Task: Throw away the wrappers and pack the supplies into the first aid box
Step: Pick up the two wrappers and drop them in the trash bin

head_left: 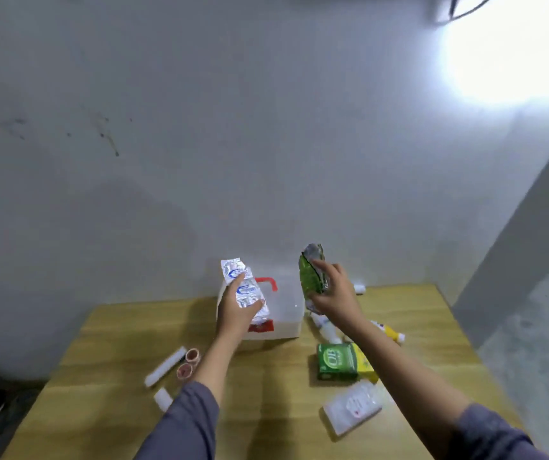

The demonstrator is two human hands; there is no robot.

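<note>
Wrappers first: a crinkled silver foil wrapper with blue print (pixel 245 290) is pinched in the left hand (pixel 235 315) above the white plastic first aid box with a red handle (pixel 284 310); right of the box, the right hand's (pixel 334 293) fingers clamp a crumpled green foil wrapper (pixel 312 277). Both look light, limp and slick, best held mid-body.

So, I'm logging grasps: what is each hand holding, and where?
Left hand holds a silver blister strip around its lower half. Right hand holds a green wrapper by its side edge.
</note>
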